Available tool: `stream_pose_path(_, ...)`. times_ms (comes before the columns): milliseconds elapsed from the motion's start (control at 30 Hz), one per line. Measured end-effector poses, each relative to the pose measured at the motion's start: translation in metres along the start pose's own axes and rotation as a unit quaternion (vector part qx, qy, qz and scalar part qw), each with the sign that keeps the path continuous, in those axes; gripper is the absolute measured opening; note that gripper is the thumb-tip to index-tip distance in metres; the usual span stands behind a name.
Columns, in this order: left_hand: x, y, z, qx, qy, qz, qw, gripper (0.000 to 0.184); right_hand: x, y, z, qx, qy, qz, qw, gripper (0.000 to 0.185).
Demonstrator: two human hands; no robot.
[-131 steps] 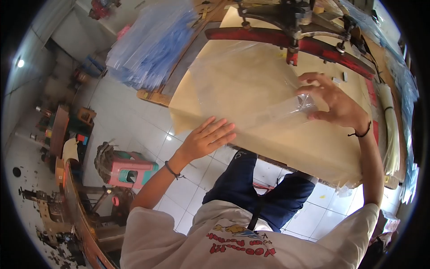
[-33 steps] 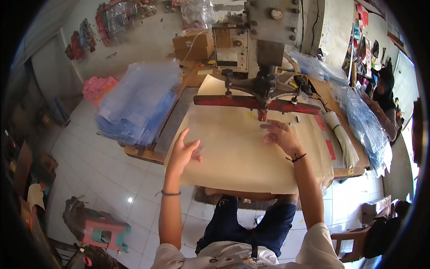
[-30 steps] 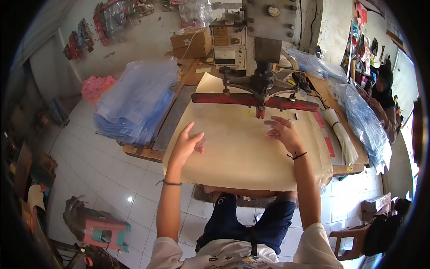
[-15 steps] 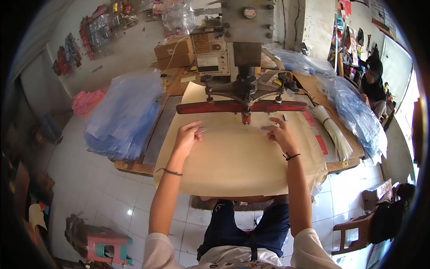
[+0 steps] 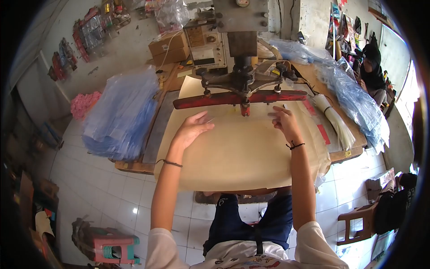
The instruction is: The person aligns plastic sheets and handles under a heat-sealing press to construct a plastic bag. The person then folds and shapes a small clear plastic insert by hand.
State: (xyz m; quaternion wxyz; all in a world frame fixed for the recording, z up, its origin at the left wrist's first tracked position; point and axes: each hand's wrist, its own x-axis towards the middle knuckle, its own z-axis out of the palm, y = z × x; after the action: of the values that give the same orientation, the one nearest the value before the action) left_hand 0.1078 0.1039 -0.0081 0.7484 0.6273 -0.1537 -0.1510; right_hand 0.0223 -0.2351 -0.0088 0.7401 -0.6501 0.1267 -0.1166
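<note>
My left hand (image 5: 191,129) is over the left part of a large tan paper sheet (image 5: 233,161), thumb and fingers closed on the thin edge of a clear plastic sheet (image 5: 210,120). My right hand (image 5: 285,123) is bent over the right part of the paper, its fingertips closed at the plastic's other side; the plastic is so transparent that its outline is hard to follow. Just beyond both hands, the press's long red bar (image 5: 201,100) hangs beneath a dark metal bracket (image 5: 244,83).
Stacked bluish plastic sheets (image 5: 121,112) lie left, more plastic (image 5: 354,103) right. A bundle of pale strips (image 5: 333,121) rests near the right edge. Behind are a control box (image 5: 207,47) and cardboard boxes (image 5: 169,48). Another person (image 5: 372,71) sits far right. A stool (image 5: 114,244) stands lower left.
Both hands have shifted slightly away from my body, toward the red bar. My left hand's fingers are straighter than before. The whole view has tilted a little downward.
</note>
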Motion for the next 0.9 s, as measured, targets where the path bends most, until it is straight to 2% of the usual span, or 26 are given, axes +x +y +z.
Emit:
stream_pose_path(33, 0.006, -0.003, 0.003, 0.024, -0.014, 0.018, 0.999, 0.063, 0.001, -0.001, -0.001, -0.016, 0.022, -0.018, 0.999, 0.046)
stream_pose_path(100, 0.019, -0.013, 0.007, 0.179, -0.009, 0.058, 0.982, 0.056, 0.014, 0.009, -0.010, -0.060, 0.043, -0.054, 0.996, 0.043)
stream_pose_path(233, 0.037, -0.011, 0.023, 0.441, 0.020, 0.157, 0.883, 0.043, 0.042, 0.032, -0.025, -0.144, 0.099, -0.128, 0.976, 0.037)
stream_pose_path(267, 0.038, -0.010, 0.030, 0.458, 0.022, 0.166, 0.873, 0.035, 0.049, 0.034, -0.031, -0.158, 0.115, -0.149, 0.969, 0.036)
stream_pose_path(367, 0.049, -0.031, 0.027, 0.600, 0.038, 0.316, 0.734, 0.035, 0.042, 0.011, -0.036, -0.307, 0.106, -0.132, 0.937, 0.036)
stream_pose_path(400, 0.040, -0.022, 0.036, 0.639, 0.037, 0.277, 0.717, 0.034, 0.033, -0.005, -0.034, -0.360, 0.084, -0.121, 0.921, 0.038)
stream_pose_path(500, 0.057, -0.041, 0.027, 0.664, 0.052, 0.403, 0.628, 0.028, 0.013, -0.016, -0.047, -0.435, -0.024, -0.249, 0.865, 0.039)
stream_pose_path(533, 0.051, -0.034, 0.034, 0.671, 0.045, 0.366, 0.643, 0.029, 0.008, -0.017, -0.048, -0.466, -0.029, -0.279, 0.839, 0.039)
stream_pose_path(600, 0.048, -0.028, 0.039, 0.684, 0.029, 0.364, 0.632, 0.032, 0.005, -0.015, -0.051, -0.523, -0.041, -0.335, 0.783, 0.038)
stream_pose_path(700, 0.050, -0.020, 0.041, 0.695, 0.002, 0.350, 0.628, 0.037, 0.027, -0.004, -0.056, -0.614, 0.008, -0.445, 0.652, 0.035)
stream_pose_path(833, 0.058, -0.029, 0.042, 0.710, -0.017, 0.353, 0.609, 0.042, 0.033, -0.006, -0.060, -0.638, 0.011, -0.485, 0.598, 0.030)
stream_pose_path(867, 0.060, -0.029, 0.041, 0.708, -0.025, 0.340, 0.619, 0.042, 0.034, -0.003, -0.058, -0.629, 0.001, -0.458, 0.628, 0.033)
stream_pose_path(900, 0.062, -0.030, 0.040, 0.706, -0.031, 0.325, 0.629, 0.043, 0.037, -0.002, -0.058, -0.632, -0.001, -0.452, 0.630, 0.033)
